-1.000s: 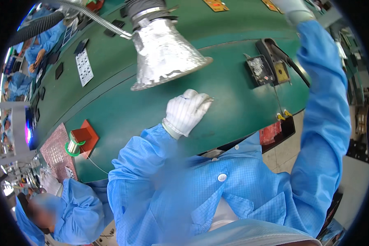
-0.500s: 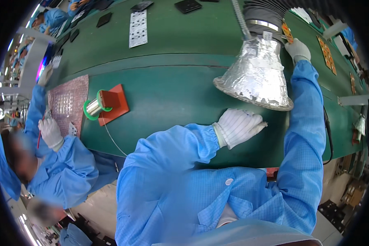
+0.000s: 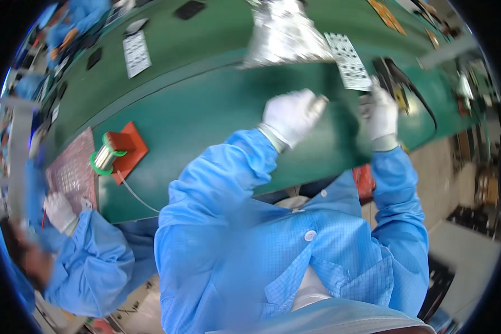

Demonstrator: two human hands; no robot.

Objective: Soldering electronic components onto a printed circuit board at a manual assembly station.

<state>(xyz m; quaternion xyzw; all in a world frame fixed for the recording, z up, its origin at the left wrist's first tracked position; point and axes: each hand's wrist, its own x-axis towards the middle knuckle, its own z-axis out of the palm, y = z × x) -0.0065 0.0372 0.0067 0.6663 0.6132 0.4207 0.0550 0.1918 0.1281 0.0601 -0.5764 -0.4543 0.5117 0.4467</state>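
My right hand point(image 3: 381, 114), in a white glove, pinches the near corner of a long white circuit-board panel point(image 3: 348, 61) with rows of dark spots. The panel slants away over the green bench, right of the silver foil fume hood point(image 3: 286, 36). My left hand point(image 3: 295, 118), also gloved in white, is closed in front of the hood with thumb and fingers together; what it may hold is too blurred to make out. A thin wire runs from a green-flanged spool point(image 3: 104, 158) on a red-orange stand point(image 3: 132, 153) toward my left sleeve, where it goes out of sight.
Beside my right hand sits a dark tool holder point(image 3: 395, 83) with a black cable. Another white dotted panel point(image 3: 136, 54) and dark flat pieces lie on the far belt, an orange panel point(image 3: 387, 16) at far right. At left, a gloved co-worker sits beside pink bubble wrap point(image 3: 75, 170).
My right hand has come back from the far belt toward me, bringing a panel whose white face now shows. My left hand stays closed. The view has swung, shifting the hood up and left.
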